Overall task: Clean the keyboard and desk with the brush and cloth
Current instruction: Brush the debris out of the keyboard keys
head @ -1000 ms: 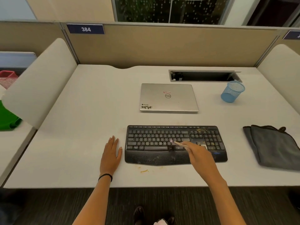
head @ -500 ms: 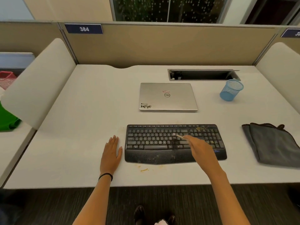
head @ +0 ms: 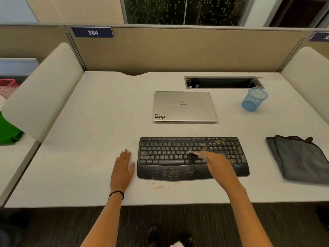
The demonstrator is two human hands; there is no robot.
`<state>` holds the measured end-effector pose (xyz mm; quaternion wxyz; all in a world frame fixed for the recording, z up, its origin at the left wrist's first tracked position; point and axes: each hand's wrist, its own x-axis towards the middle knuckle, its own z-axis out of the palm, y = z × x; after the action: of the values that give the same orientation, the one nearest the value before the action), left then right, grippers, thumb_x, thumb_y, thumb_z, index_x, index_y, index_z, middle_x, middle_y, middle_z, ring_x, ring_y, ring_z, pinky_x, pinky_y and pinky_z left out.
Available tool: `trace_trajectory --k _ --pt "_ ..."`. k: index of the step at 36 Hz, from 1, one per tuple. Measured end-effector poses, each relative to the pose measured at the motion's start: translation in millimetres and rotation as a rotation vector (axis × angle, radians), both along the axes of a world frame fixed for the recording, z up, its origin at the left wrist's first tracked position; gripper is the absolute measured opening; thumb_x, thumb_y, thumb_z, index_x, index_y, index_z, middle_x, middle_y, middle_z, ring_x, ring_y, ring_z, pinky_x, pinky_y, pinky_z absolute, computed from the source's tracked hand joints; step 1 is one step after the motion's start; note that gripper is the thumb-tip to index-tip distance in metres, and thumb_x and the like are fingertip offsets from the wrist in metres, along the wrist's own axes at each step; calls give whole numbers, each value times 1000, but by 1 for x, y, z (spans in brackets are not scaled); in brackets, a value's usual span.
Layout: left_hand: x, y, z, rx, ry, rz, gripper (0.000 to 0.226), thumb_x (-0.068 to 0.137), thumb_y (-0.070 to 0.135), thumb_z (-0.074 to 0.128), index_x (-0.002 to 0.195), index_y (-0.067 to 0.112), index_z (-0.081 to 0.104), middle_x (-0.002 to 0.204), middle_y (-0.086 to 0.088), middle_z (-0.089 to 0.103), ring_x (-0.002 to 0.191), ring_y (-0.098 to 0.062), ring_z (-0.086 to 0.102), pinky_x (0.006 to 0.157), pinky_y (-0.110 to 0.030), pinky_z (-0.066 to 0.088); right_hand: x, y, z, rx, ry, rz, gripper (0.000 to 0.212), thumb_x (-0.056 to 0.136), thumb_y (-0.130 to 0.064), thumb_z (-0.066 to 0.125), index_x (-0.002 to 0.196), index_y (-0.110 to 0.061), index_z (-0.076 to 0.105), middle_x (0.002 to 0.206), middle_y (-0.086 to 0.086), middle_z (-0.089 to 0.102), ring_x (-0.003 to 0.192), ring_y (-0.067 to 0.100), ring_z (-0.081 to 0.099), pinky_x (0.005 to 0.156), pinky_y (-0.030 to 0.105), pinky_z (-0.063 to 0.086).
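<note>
Ahead of the fingers of your right hand [head: 217,163], pinching its handle, the brush [head: 195,153] touched the keyboard [head: 165,158]; probably light, stiff. Your left hand [head: 122,169] lay flat, fingers together.

Right hand [head: 218,164] with the brush [head: 196,154] sits slightly farther up the keyboard [head: 165,157] than a second ago. Brush tip goes from the row just above the space bar to the middle key rows, a touch nearer the person than half a second ago. Brush now motion-blurred.
</note>
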<state>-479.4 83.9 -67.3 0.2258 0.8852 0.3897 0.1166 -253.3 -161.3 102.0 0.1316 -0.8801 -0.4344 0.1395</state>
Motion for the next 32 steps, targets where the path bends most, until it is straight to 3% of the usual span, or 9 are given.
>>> trace_trajectory --k 6,12,16,19,23,27,32 --pt "0 1 0 5 15 -13 63 94 42 23 149 13 18 155 4 7 142 -7 -1 116 -27 -1 -12 -6 0 -8 64 72 46 96 -5 43 136 -29 44 124 2 61 110 16 59 92 26 45" --pt "0 1 0 7 12 -10 62 94 41 24 149 13 20 156 2 10 142 -8 1 117 -28 0 -10 -15 12 4 119 97 32 98 -18 42 127 -21 53 123 -1 62 108 14 58 90 21 42" --pt "0 1 1 9 12 -10 62 94 41 24 149 13 21 156 1 11 143 -9 2 117 -28 0 -8 -10 5 157 54 11 33 96 -14 47 128 -17 55 117 3 66 101 20 63 91 32 50" --pt "0 0 1 5 9 -8 62 94 42 24 149 13 20 155 3 10 142 -8 1 116 -28 0 -12 -5 0 118 67 29 36 96 -11 46 130 -21 52 119 2 65 102 18 63 89 30 49" --pt "-1 2 -2 14 23 -11 66 92 49 16 149 15 17 155 6 6 142 -7 -1 116 -27 -1 -15 -5 1 -11 128 83 35 98 -16 43 130 -26 52 114 2 66 97 16 61 81 26 47" --pt "-1 2 -4 12 26 -8 62 94 43 22 149 14 20 156 2 9 143 -9 1 117 -29 1 -10 -7 9 13 139 85 28 99 -16 39 122 -20 56 105 2 67 74 6 53 66 15 40" --pt "0 0 0 0 2 0 62 94 41 24 149 13 19 155 5 6 142 -8 0 117 -28 0 -11 -6 10 91 51 -55 34 98 -20 41 131 -16 50 111 7 66 97 20 62 86 30 49"
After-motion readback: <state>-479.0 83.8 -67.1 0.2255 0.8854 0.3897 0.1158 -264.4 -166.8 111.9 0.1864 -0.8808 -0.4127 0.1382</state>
